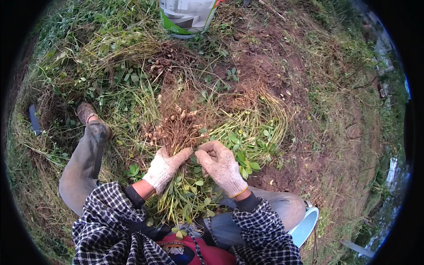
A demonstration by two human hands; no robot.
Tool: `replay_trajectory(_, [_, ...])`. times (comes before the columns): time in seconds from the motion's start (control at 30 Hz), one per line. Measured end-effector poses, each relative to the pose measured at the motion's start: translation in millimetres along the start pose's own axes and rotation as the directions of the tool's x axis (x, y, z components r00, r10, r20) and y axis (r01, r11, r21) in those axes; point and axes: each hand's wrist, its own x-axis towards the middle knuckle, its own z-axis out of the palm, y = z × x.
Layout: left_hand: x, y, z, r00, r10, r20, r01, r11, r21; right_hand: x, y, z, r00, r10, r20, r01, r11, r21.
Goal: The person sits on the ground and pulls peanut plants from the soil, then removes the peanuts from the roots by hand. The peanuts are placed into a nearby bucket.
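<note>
My left hand (167, 167), in a soiled white knit glove, is closed around the stems of a bundle of peanut plants (180, 129). The roots and tan pods point away from me, while the leafy tops (180, 195) hang down over my lap. Just right of the bundle is my gloved right hand (220, 164), its fingers curled with thumb and forefinger close together. Whether anything small sits between those fingertips cannot be made out. More pods lie among the roots at the bundle's left side.
Beyond the bundle stands a printed white-and-green plastic bucket (188, 18). Pulled peanut plants (258, 129) lie to the right, others (132, 54) at the far left. Bare reddish soil (265, 66) shows at the right. A light blue plastic basin (304, 225) is beside my right knee.
</note>
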Motion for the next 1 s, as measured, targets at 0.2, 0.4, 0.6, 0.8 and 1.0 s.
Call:
replay_trajectory(0.2, [6.3,6.5,-8.8,0.993,-0.121,-0.008,0.113,0.948,-0.298,-39.3,-42.3,26.4,0.776,-0.197,0.599,0.192,0.979,0.073])
replay_trajectory(0.4, [6.8,10.1,-14.5,0.973,-0.208,0.101,0.231,0.867,-0.441,-10.6,1.6,-3.5,0.949,-0.036,0.312,-0.210,0.667,0.715])
replay_trajectory(0.6, [-2.5,22.1,-8.0,0.962,-0.158,0.222,0.252,0.827,-0.503,-2.1,7.6,2.2,0.976,0.209,0.058,-0.198,0.753,0.628])
replay_trajectory(0.8, [-10.2,29.6,-8.8,0.947,-0.223,0.233,0.314,0.803,-0.506,-2.0,14.3,12.5,0.963,0.167,0.211,-0.265,0.724,0.637])
replay_trajectory(1.0, [-10.4,23.3,-8.2,0.937,-0.188,0.293,0.311,0.833,-0.458,-2.3,1.4,10.7,0.975,0.190,0.117,-0.221,0.890,0.399])
